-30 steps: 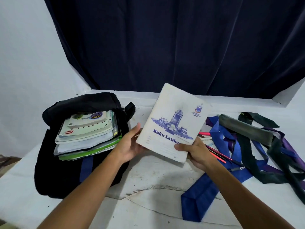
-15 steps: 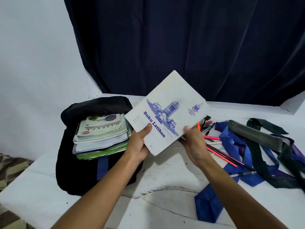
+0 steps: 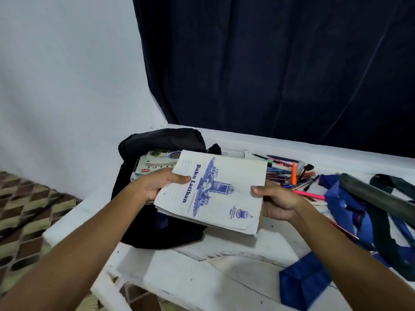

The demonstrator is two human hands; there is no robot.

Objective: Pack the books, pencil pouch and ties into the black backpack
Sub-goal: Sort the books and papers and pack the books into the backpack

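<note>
Exercise book point(image 3: 215, 194): held flat between both hands, over black backpack point(image 3: 157, 232).
Left hand point(image 3: 157, 187): grips left edge, thumb on cover.
Right hand point(image 3: 276, 203): grips right edge.

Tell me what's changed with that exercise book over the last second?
Both hands turned the exercise book from upright to nearly flat and carried it left, over the open black backpack and its books. The left hand and right hand kept their grip on its opposite edges. The ties, the pens and the backpack lie as before.
</note>
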